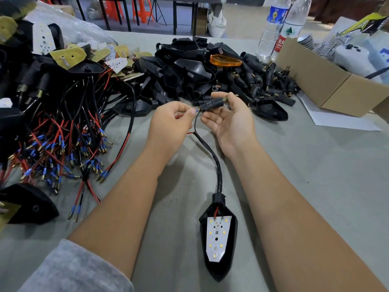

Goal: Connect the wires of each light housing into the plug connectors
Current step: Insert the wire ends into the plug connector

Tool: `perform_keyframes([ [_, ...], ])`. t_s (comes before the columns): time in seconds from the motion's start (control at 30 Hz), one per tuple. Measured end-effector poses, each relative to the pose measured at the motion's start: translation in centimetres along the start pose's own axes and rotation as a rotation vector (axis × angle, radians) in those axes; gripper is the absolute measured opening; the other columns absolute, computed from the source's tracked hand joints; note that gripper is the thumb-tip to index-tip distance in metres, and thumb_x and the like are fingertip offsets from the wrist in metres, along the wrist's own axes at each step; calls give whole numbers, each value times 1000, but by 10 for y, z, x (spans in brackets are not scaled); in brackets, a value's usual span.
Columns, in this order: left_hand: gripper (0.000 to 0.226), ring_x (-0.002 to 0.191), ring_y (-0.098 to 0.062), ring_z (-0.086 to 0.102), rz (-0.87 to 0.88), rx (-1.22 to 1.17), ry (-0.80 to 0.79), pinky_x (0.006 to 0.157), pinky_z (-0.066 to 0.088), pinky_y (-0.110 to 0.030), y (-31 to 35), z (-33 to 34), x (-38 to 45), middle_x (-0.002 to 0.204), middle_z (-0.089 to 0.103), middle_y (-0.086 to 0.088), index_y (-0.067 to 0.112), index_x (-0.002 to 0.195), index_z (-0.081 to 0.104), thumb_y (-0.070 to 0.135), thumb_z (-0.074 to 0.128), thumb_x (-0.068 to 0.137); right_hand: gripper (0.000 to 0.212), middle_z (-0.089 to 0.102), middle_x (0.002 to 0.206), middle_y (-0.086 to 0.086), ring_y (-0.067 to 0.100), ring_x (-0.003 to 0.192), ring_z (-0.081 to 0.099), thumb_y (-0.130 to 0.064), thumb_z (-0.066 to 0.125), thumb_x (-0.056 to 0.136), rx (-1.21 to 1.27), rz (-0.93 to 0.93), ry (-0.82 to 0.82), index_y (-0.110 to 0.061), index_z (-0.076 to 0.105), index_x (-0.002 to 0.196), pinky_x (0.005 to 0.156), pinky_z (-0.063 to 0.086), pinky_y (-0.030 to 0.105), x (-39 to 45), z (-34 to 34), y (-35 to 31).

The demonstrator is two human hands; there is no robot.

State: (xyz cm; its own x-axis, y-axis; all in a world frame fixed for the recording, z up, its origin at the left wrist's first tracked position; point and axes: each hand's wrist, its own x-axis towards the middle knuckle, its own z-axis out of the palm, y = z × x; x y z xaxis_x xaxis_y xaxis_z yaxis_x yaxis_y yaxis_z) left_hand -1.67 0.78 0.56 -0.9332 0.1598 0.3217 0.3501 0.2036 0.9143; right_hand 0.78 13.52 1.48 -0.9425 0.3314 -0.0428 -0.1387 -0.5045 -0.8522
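A black light housing (219,268) with a white LED board (217,238) lies on the grey table between my forearms. Its black cable (214,159) runs up and splits into a black and a red wire (189,133). My left hand (170,125) pinches the wire ends, and a blue-sleeved tip (197,110) sits at the mouth of a black plug connector (211,103). My right hand (229,121) holds that connector between thumb and fingers, its brass threaded end pointing right.
A tangle of wired housings with red and black leads (63,144) fills the left. A heap of black housings and plug connectors (210,70) lies behind my hands. A cardboard box (328,83) and two water bottles (273,28) stand at the right.
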Motion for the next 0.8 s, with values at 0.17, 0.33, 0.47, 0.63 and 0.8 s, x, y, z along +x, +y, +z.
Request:
perform_keyframes([
  [0.17, 25, 49, 2, 48, -18, 65, -45, 54, 40, -9, -1, -1, 2, 55, 55, 10, 24, 72, 62, 17, 58, 96, 34, 58, 75, 9, 18, 60, 60, -27, 36, 105, -15, 0, -4, -9, 63, 95, 67, 57, 31, 0, 0, 0],
  [0.33, 26, 48, -1, 43, -82, 49, -75, 50, 39, -12, -1, -2, 3, 53, 51, 7, 22, 69, 63, 18, 58, 94, 34, 57, 73, 8, 17, 59, 58, -27, 37, 104, -40, 12, -9, -9, 64, 94, 64, 57, 30, 0, 0, -1],
  [0.47, 25, 46, 0, 41, -94, 67, -114, 51, 37, -15, -2, -2, 4, 50, 48, 11, 21, 71, 62, 17, 55, 95, 36, 60, 64, 3, 15, 56, 57, -29, 37, 105, -71, 23, -7, -11, 64, 91, 59, 55, 27, 0, 1, -1],
  [0.63, 22, 54, 4, 48, 4, 86, -59, 56, 40, -10, -2, -1, 1, 60, 55, 13, 26, 75, 59, 17, 57, 96, 33, 60, 71, 8, 16, 58, 60, -25, 38, 104, -21, 23, 4, -8, 63, 93, 61, 57, 29, 0, 0, 0],
  [0.8, 16, 46, -2, 41, 116, 129, -4, 50, 34, -11, -1, -2, 0, 59, 57, 22, 26, 81, 63, 14, 64, 92, 31, 60, 77, 12, 19, 61, 62, -22, 37, 103, 23, 25, 1, -7, 62, 93, 64, 58, 31, 1, -2, 0],
])
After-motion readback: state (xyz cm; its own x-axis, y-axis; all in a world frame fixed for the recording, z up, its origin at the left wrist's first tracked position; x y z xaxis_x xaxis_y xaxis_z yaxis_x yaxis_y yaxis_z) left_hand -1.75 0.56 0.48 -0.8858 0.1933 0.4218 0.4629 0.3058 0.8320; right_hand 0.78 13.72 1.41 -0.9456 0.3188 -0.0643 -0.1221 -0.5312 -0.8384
